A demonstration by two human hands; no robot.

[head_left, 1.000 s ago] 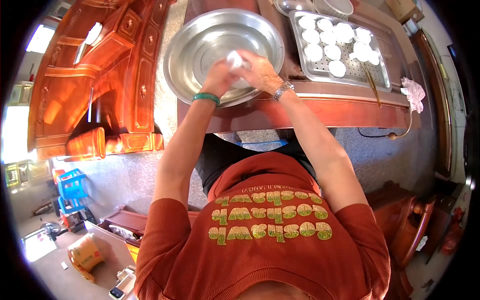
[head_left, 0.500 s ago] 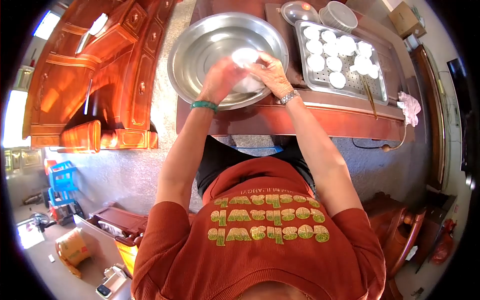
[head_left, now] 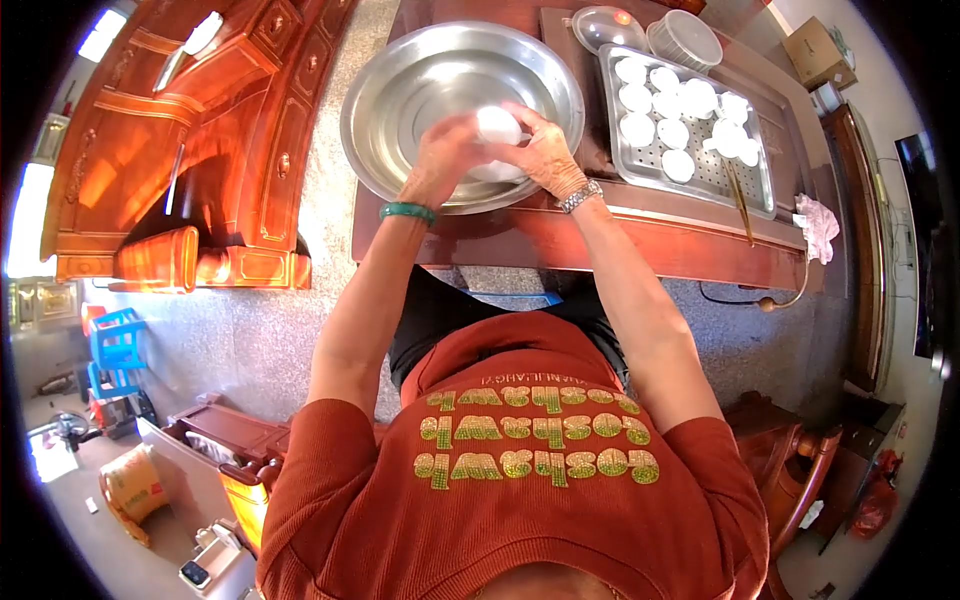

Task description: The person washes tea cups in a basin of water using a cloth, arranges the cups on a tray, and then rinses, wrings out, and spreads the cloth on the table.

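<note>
Over the near side of a wide steel basin (head_left: 362, 95), my two hands hold a bright white, round dough ball (head_left: 498, 125) between them. My left hand (head_left: 443, 158), with a green bangle at its wrist, cups the ball from the left and is slightly blurred. My right hand (head_left: 546, 156), with a metal watch, curls its fingers and thumb around the other side. Below them a further white lump (head_left: 497, 172) lies in the basin, partly hidden by the hands. Glare washes out the surface detail of the white pieces.
To the right, a perforated metal tray (head_left: 725, 190) carries several white rounds (head_left: 637, 130) and a pair of thin sticks (head_left: 739, 200). Behind it are a clear lid (head_left: 605, 28) and a plastic tub (head_left: 686, 38). A pink cloth (head_left: 816, 227) hangs at the table's right edge.
My hands have shifted slightly around the white ball, which shows rounder and a little lower now. The whole view has moved a little; the tray and its rounds look unchanged.
</note>
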